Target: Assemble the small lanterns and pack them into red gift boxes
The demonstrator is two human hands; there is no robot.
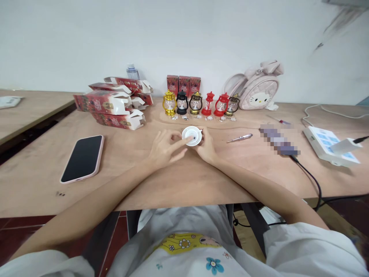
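A round white piece, which looks like the underside of a small lantern, is turned toward me above the table. My right hand grips it from the right side, fingers wrapped round its edge. My left hand is at its left, index finger stretched out and its tip over the recessed middle, near a small dark spot. The other left fingers are apart and hold nothing I can see. Behind my hands stands a row of small lanterns in gold, black, bronze and red, with small silvery bits in front.
Flattened red boxes are piled at back left, near a bottle. Upright red boxes stand behind the lanterns. A phone lies left; a screwdriver, a cabled device, a power strip and a pink bag are right.
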